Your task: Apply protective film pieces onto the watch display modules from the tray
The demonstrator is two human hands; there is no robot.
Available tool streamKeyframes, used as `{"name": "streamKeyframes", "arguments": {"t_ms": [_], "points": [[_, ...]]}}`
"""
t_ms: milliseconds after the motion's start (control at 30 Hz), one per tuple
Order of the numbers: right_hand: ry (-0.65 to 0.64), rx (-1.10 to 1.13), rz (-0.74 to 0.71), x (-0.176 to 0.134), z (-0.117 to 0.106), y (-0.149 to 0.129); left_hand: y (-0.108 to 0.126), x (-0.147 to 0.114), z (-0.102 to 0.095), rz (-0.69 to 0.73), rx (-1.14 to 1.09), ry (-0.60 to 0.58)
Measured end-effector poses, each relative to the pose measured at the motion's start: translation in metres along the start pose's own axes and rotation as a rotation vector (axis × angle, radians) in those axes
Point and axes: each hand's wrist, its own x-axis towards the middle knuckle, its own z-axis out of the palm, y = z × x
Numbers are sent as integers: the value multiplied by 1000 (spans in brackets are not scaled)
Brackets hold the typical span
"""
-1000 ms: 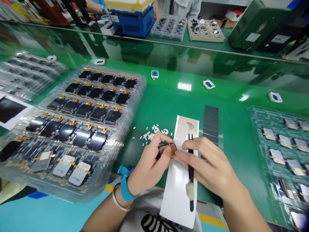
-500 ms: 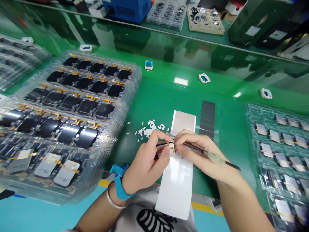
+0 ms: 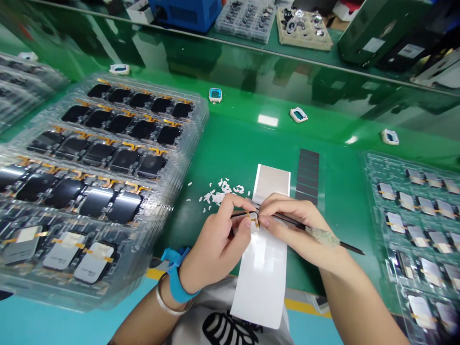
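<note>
My left hand (image 3: 217,244) is closed, pinching a small dark-edged display module with an orange flex cable (image 3: 254,219) between thumb and fingers. Most of the module is hidden behind those fingers. My right hand (image 3: 300,227) is closed around slim black tweezers (image 3: 321,235), wrapped with pale tape midway. Its fingertips meet the module's right side, and the tool's tip is hard to make out there. Under both hands lies a long white backing sheet (image 3: 259,287) with a greyish far end. Small white scraps (image 3: 217,195) are scattered just beyond my left hand.
Stacked clear trays of black displays (image 3: 120,123) stand at left. Another tray (image 3: 398,230) holds silver-backed modules at right. A strip of dark pads (image 3: 307,176) lies beyond my right hand. White watch cases (image 3: 215,95) line the back, below a raised shelf (image 3: 201,45).
The view has shifted slightly. My right fingers have drawn closer around the module, the flex tail below them no longer shows, and the tweezers' rear end has swung slightly right and down.
</note>
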Motion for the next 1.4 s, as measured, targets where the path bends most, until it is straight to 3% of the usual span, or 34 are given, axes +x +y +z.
{"name": "streamKeyframes", "arguments": {"t_ms": [400, 667, 1233, 1400], "points": [[112, 0, 57, 0, 12, 2, -8, -4, 0, -100, -128, -25], [92, 102, 125, -1, 14, 3, -4, -1, 0, -152, -243, -69], [65, 155, 50, 0, 11, 3, -5, -3, 0, -124, -210, -55], [291, 140, -95, -6, -2, -6, 2, 1, 0, -109, -256, -37]]}}
